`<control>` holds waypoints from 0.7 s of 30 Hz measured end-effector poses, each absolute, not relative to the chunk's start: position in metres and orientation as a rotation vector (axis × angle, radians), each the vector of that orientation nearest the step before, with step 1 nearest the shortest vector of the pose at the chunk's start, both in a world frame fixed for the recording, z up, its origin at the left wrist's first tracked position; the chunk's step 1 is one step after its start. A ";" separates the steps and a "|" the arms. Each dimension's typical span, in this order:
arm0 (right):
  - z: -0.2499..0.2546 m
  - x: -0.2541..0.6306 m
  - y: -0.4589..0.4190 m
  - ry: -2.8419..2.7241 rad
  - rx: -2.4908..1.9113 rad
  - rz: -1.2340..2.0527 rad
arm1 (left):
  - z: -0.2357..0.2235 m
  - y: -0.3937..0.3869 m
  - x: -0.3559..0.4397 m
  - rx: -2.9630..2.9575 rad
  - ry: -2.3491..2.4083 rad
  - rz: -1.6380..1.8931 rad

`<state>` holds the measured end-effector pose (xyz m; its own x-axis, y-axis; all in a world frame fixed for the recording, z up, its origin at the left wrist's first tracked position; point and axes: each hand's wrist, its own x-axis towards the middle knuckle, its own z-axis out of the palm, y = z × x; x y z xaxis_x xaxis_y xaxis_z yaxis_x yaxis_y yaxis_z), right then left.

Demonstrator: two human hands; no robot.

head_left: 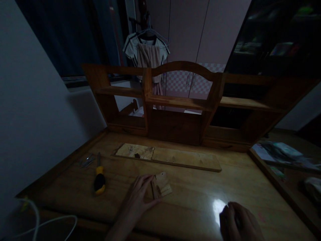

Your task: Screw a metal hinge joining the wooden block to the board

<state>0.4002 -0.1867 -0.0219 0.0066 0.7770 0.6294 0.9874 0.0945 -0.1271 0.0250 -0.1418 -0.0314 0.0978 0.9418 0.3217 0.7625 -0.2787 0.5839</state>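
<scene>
My left hand [140, 194] rests on the desk, its thumb and fingers spanning the left edge of a small piece of wood [163, 184]. This piece lies on the desktop and has a small round hole or mark near its far edge. My right hand [239, 222] is curled closed near the front right of the desk. Something dark may be in its fingers, but shadow hides what it is. Beyond my left hand lies a long wooden board [185, 159], its left part pale, rough and flaked, with a dark patch.
A yellow and black screwdriver [99, 180] lies at the left, beside some small metal pieces [87, 161]. Along the back of the desk [195, 197] stands a wooden shelf unit [175, 100]. A white cable [55, 219] loops at the lower left. Papers [286, 152] lie beyond the right edge.
</scene>
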 end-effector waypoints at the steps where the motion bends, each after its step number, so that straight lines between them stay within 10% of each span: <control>1: -0.019 0.397 -0.186 -1.791 -1.735 -0.471 | -0.033 -0.141 0.025 2.122 1.693 0.953; 21: -0.015 0.395 -0.186 -1.688 -1.788 -0.371 | -0.018 -0.142 0.023 2.232 1.578 0.913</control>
